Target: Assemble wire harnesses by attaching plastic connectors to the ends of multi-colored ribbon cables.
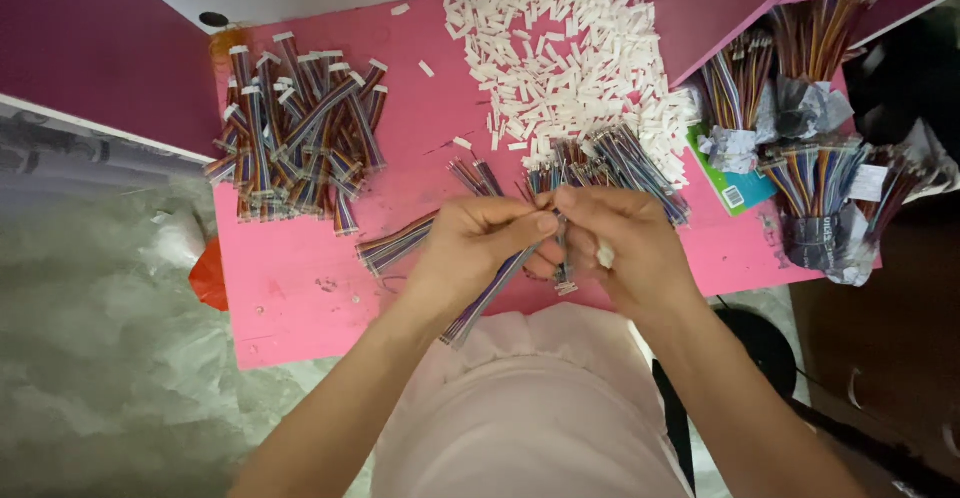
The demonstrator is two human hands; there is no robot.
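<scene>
The left hand [480,243] and right hand [625,248] pinch a light, floppy multicoloured ribbon cable [490,298], seemingly best gripped near its stiff end, with a small white connector [605,255] tucked in the right fingers.

Both forearms reached forward from the lap and met at the middle. The left hand [478,248] was curled, thumb against forefinger in a pinch. The right hand [622,243] faced it, fingers bent, fingertips touching.

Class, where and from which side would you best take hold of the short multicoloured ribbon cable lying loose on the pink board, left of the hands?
Probably pinch the short multicoloured ribbon cable mid-length from above: it lies flat, clear of the other bundles, and its band offers two narrow edges for fingers.
</scene>
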